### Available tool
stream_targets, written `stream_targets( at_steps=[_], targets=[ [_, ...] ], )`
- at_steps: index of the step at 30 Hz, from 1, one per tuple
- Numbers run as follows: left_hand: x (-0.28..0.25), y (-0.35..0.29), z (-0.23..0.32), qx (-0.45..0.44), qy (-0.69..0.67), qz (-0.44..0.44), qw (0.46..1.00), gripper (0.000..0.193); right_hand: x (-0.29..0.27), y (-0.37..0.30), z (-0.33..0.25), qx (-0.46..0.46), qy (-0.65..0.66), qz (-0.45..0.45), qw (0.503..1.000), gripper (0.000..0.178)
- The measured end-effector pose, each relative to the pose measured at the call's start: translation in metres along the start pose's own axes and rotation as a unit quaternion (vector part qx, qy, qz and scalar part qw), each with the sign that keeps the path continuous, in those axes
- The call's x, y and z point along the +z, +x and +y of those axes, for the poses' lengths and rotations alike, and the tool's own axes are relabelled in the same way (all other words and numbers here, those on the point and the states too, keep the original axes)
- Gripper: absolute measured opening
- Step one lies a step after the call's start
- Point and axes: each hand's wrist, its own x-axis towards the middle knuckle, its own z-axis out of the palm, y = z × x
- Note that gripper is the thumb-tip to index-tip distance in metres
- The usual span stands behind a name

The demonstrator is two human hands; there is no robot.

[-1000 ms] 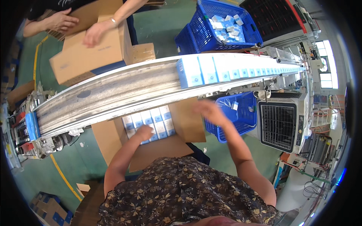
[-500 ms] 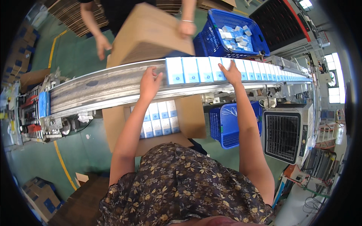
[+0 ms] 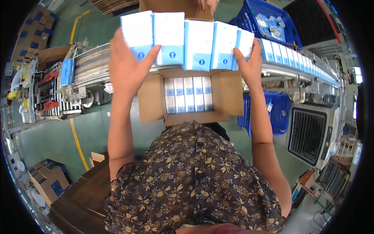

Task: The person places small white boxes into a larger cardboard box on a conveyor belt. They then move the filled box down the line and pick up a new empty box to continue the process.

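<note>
Palms of my left hand (image 3: 128, 66) and right hand (image 3: 251, 62) press a row of white-and-blue packs (image 3: 187, 39) end to end, fingers clamped, above the open carton (image 3: 152, 97) so none slips out.

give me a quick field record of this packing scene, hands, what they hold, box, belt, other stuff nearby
left hand: pressed on the left end of a row of white and blue packs
right hand: pressed on the right end of that row
row: five packs, side by side, lifted above the open carton
carton: cardboard, flaps open, a layer of like packs inside
conveyor: more packs lined up on the right stretch
blue crate: beyond the belt, holds small packs
another person's hand: on a cardboard box at top
</note>
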Motion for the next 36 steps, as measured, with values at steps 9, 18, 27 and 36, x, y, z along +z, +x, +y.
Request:
stream_targets(
  at_steps=[9, 18, 27, 36],
  targets=[
    [0.108, -0.251, -0.082, -0.091, -0.094, -0.508, 0.852, 0.073, 0.006, -0.248, 0.162, 0.039, -0.193, -0.440, 0.876, 0.069],
    [0.237, -0.273, -0.148, 0.109, 0.093, -0.672, 0.726, 0.032, -0.057, -0.154, 0.172, 0.196, -0.123, -0.226, 0.946, 0.038],
    [0.228, -0.277, -0.180, 0.148, 0.222, -0.714, 0.647, 0.042, -0.171, 0.002, 0.279, 0.019, -0.328, 0.065, 0.942, 0.026],
    [0.204, -0.093, 0.028, 0.098, -0.109, -0.332, 0.932, 0.013, -0.147, 0.090, 0.329, 0.209, -0.345, -0.034, 0.915, 0.099]
  ],
)
